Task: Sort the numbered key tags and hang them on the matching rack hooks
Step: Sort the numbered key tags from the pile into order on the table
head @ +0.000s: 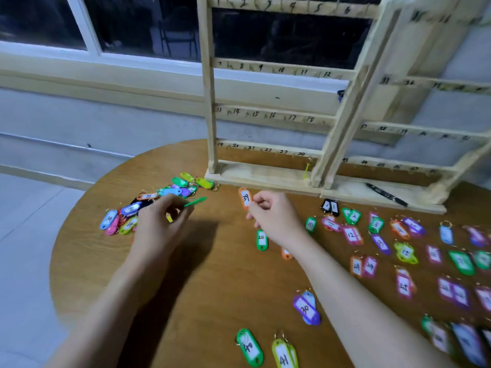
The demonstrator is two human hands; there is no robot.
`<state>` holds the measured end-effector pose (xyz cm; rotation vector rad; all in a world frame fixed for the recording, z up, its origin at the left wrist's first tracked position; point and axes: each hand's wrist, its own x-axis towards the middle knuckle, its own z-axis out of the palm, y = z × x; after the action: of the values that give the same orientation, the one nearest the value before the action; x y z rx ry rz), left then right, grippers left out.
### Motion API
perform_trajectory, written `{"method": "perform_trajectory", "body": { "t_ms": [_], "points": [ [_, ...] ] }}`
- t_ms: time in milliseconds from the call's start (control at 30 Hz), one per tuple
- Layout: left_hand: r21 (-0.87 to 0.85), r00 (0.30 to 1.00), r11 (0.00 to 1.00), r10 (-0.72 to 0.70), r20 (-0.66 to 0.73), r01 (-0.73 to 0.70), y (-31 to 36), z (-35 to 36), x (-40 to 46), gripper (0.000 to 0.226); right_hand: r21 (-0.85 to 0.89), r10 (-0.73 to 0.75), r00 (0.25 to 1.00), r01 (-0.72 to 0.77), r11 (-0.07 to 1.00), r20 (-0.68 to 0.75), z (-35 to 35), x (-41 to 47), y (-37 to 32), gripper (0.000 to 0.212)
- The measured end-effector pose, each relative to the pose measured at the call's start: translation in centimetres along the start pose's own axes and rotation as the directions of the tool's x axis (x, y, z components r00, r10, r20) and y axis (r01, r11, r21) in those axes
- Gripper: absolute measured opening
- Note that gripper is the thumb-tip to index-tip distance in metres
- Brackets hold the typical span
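Wood table (202, 274): unsorted tag pile (148, 205) is sitting at left. Our left hand (159, 224) is pinching a green tag (195, 202) just right of the pile. Our right hand (273, 216) is gripping orange tag 39 (245, 198), lifted in front of the rack (265, 112). Sorted tags (398, 245) are lying in rows at right; a pen (386, 194) is resting on the rack base.

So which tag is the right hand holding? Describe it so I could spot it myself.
Start at the wooden rack at the back of the round table. Just in front of its base, the right hand pinches an orange tag, held upright. Its white label reads 39, and no other tag is beside it.
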<state>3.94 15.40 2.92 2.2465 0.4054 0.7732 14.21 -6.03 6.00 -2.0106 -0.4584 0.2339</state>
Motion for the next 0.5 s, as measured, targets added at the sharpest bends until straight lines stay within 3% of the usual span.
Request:
{"method": "perform_trajectory", "body": {
  "t_ms": [167,333,500],
  "points": [
    [0.038,0.966,0.983,0.168,0.194,-0.178,4.5,3.3,-0.3,0.022,0.034,0.063,0.985,-0.058,0.998,-0.16,-7.1,-4.7,2.7,0.026],
    [0.059,0.915,0.973,0.188,0.357,-0.223,9.1,7.3,-0.1,0.012,0.071,0.16,0.938,-0.145,0.987,-0.306,-12.1,-8.3,4.7,0.023],
    [0.072,0.816,0.951,0.218,0.535,-0.301,12.0,10.8,0.7,0.012,0.06,0.19,0.923,-0.181,0.982,-0.335,-13.8,-10.6,5.7,0.022]
  ]
}}
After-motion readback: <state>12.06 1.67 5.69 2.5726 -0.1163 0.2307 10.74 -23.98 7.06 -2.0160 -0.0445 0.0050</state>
